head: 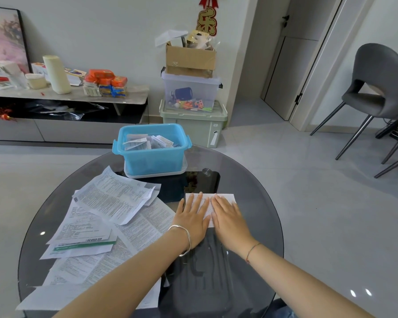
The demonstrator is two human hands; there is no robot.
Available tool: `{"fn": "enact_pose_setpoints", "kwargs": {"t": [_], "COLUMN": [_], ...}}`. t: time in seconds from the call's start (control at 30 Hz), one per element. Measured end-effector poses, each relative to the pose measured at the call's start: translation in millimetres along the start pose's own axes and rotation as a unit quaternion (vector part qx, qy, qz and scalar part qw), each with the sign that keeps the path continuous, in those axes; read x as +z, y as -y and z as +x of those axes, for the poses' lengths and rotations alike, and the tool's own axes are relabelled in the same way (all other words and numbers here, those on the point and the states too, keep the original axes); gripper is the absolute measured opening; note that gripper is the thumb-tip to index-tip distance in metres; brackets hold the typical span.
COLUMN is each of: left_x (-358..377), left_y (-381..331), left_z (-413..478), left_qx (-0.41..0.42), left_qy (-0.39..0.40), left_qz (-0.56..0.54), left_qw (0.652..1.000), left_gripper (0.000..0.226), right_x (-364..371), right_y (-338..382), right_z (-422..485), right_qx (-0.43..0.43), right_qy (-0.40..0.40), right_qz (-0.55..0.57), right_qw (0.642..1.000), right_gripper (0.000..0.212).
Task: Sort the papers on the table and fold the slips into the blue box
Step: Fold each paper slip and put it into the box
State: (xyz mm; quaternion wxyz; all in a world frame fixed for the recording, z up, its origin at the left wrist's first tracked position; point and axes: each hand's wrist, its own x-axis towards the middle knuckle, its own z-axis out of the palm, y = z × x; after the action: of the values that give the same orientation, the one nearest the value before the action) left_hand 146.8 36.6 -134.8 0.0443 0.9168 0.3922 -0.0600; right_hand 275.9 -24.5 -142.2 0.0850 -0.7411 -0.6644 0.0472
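1. Here's the blue box (152, 157), at 12 o'clock on the table (251, 203). It's light blue plastic, upright and lidless, with folded slips (147, 142) heaped inside.
2. Over from 7 to 10 o'clock lie the papers (106, 216), printed white sheets, creased and overlapping in a loose flat spread.
3. At 2 o'clock, one white slip (228, 197) lies flat on the glass, the left hand (191, 221) and right hand (230, 221) pressing flat on it.

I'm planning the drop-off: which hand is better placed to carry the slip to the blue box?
Left, probably. The left hand lies flat on the left of the slip, nearer the box; the right hand lies flat beside it, farther off.
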Motion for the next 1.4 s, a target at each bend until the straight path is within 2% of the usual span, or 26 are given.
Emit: {"fn": "enact_pose_setpoints", "kwargs": {"t": [0.13,0.27,0.37,0.53,0.63,0.7,0.77,0.87,1.0,1.1,1.4], "left_x": [-2.1,-6.5,-14.5,-18.7,-18.1,-19.3,-20.4,-24.0,-29.4,-32.2,-31.2], "left_y": [3.3,11.3,9.8,-11.9,-9.6,-7.5,-7.4,-8.1,-6.8,-1.6,11.5], "left_z": [-0.5,-3.6,-10.5,-45.3,-54.5,-56.2,-56.4,-58.0,-64.9,-71.9,-82.4], "left_qx": [0.012,0.008,0.02,0.072,0.071,0.074,0.075,0.076,0.07,0.061,0.035], "left_qy": [0.013,0.032,0.033,0.06,0.055,0.057,0.059,0.064,0.068,0.076,0.061], "left_qz": [0.015,0.034,0.064,0.021,0.039,0.041,0.035,0.035,0.058,0.065,0.059], "left_qw": [1.0,0.999,0.997,0.995,0.995,0.995,0.995,0.994,0.994,0.993,0.996], "left_gripper": [0.056,0.057,0.056,0.058,0.059,0.058,0.057,0.058,0.061,0.062,0.064], "right_x": [-6.0,-15.5,-18.2,-16.0,-19.1,-27.1,-34.6,-36.5,-30.4,-28.8,-38.0], "right_y": [-18.4,-37.6,-42.4,-42.8,-41.9,-34.4,-21.9,-11.0,-17.7,-12.3,-24.3], "right_z": [-8.2,-19.8,-25.5,-23.9,-28.1,-33.8,-43.5,-55.3,-59.6,-62.7,-68.9], "right_qx": [0.04,0.064,0.071,0.074,0.03,-0.033,-0.081,-0.12,-0.124,-0.133,-0.089], "right_qy": [0.077,0.085,0.09,0.079,0.032,0.011,0.017,0.017,-0.009,0.003,-0.002], "right_qz": [-0.02,-0.046,-0.043,-0.032,-0.051,-0.028,0.0,0.004,-0.028,-0.064,-0.03], "right_qw": [0.996,0.993,0.992,0.994,0.998,0.999,0.997,0.993,0.992,0.989,0.996], "right_gripper": [0.071,0.054,0.053,0.053,0.062,0.051,0.046,0.056,0.053,0.05,0.051]}}
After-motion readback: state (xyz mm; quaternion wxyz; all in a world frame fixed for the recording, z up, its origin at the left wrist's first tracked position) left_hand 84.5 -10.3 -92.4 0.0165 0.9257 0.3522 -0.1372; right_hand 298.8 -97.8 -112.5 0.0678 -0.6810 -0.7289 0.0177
